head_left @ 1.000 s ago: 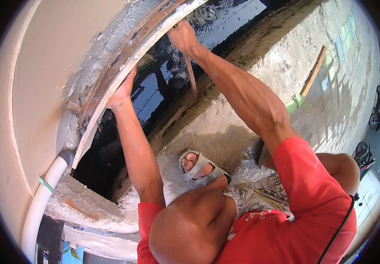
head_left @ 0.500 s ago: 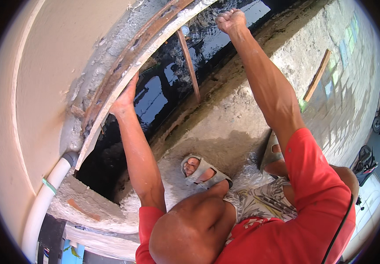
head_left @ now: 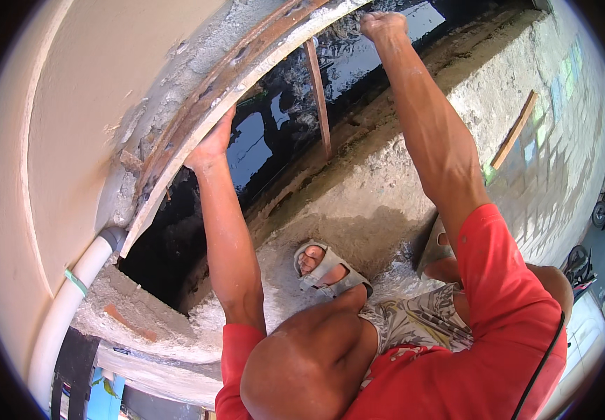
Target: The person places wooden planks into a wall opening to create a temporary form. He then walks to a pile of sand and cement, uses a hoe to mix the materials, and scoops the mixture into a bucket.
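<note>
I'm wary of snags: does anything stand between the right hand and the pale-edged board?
Nothing visible does. The thin wooden stick is left of the right hand, outside its short gap to the pale-edged board.

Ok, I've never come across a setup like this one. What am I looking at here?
No machine here, just a person's two bare hands. The fisheye camera sits on the person's head, looking down, so straight edges bend. The left hand touches a long, pale strip beside the wall; its grip is partly hidden. The right hand is curled over a channel of dark water, with nothing visibly held. A thin wooden stick slants across it, and another wood piece lies on the concrete.
</note>
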{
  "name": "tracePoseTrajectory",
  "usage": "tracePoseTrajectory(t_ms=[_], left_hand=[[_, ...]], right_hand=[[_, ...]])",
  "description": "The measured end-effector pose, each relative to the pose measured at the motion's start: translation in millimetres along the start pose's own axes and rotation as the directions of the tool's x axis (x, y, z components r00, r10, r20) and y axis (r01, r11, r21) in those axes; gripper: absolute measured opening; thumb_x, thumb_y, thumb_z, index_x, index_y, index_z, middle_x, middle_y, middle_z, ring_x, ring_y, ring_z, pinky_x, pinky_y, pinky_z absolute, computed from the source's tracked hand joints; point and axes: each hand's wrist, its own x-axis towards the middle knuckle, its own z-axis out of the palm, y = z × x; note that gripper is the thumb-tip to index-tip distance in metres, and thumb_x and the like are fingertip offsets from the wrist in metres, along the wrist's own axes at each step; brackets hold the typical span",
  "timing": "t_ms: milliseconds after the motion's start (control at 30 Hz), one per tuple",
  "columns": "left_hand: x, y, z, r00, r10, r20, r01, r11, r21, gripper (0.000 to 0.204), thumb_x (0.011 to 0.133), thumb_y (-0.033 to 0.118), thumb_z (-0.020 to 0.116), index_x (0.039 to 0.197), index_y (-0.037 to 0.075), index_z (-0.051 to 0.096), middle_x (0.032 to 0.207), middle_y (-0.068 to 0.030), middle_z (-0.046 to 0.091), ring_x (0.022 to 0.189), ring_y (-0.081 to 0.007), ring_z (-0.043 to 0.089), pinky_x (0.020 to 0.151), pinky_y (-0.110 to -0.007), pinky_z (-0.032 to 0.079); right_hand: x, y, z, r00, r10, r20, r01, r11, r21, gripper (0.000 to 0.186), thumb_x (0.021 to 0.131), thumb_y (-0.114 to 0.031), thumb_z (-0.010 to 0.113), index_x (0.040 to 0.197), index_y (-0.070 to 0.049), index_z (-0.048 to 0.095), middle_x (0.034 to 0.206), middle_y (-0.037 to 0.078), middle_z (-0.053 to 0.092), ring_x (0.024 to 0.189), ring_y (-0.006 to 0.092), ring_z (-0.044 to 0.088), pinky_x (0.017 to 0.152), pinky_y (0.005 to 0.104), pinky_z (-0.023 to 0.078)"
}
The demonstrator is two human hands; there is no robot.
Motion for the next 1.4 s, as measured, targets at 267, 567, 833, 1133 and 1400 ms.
tracePoseTrajectory(t_ms=[267, 567, 833, 1133, 1400], left_hand=[[1.2, 9.1, -3.4, 0.998, 0.025, -0.05, -0.027, 0.999, -0.041, 0.072, 0.087, 0.055, 0.028, 0.138, 0.005, 0.021, 0.143, -0.0208, 0.017, 0.131, -0.0428, 0.012, 0.103, -0.062, 0.013], [0.8, -0.8, -2.0, 1.0, 0.004, 0.024, -0.005, 1.0, 0.017, 0.076, 0.084, 0.061, 0.026, 0.138, 0.009, 0.025, 0.143, -0.017, 0.023, 0.131, -0.0406, 0.02, 0.1, -0.064, 0.018], [-3.6, 14.3, -7.0, 0.999, 0.051, 0.018, -0.05, 0.999, -0.013, 0.075, 0.085, 0.059, 0.025, 0.139, 0.007, 0.021, 0.143, -0.0192, 0.018, 0.131, -0.0419, 0.014, 0.103, -0.063, 0.012], [-8.2, 13.1, -6.3, 0.994, 0.095, -0.046, -0.097, 0.994, -0.053, 0.074, 0.086, 0.057, 0.027, 0.139, 0.006, 0.019, 0.142, -0.0214, 0.017, 0.13, -0.0432, 0.012, 0.103, -0.062, 0.014], [-2.1, -0.7, -7.7, 0.998, 0.062, -0.035, -0.061, 0.998, 0.023, 0.069, 0.088, 0.051, 0.031, 0.137, 0.003, 0.025, 0.142, -0.0221, 0.019, 0.13, -0.0447, 0.015, 0.103, -0.061, 0.018]], right_hand=[[-82.4, 101.4, 7.3, 0.934, 0.132, 0.332, -0.19, 0.971, 0.148, 0.038, 0.092, -0.015, 0.025, 0.119, 0.008, 0.039, 0.115, 0.021, 0.051, 0.103, 0.0329, 0.055, 0.088, 0.0455, 0.047], [-15.1, 50.2, -2.8, 0.992, -0.066, 0.106, 0.063, 0.998, 0.023, 0.033, 0.089, -0.016, 0.02, 0.095, 0.002, 0.047, 0.083, 0.013, 0.049, 0.067, 0.0153, 0.05, 0.053, 0.0254, 0.041], [-18.5, 81.1, 4.3, 0.924, 0.074, 0.375, 0.023, 0.969, -0.247, 0.023, 0.091, -0.013, 0.026, 0.087, -0.002, 0.046, 0.079, 0.013, 0.051, 0.051, 0.0124, 0.045, 0.044, 0.0265, 0.042], [-79.4, 138.0, -4.6, 0.981, -0.086, 0.173, 0.094, 0.995, -0.041, 0.025, 0.089, -0.016, 0.046, 0.106, 0.002, 0.049, 0.101, 0.016, 0.059, 0.086, 0.0278, 0.061, 0.072, 0.0393, 0.053], [-90.3, 100.3, -20.3, 0.984, -0.014, 0.175, 0.137, 0.691, -0.71, 0.023, 0.087, -0.008, 0.035, 0.092, 0.0, 0.056, 0.063, 0.003, 0.047, 0.055, 0.0132, 0.041, 0.051, 0.0323, 0.039]])
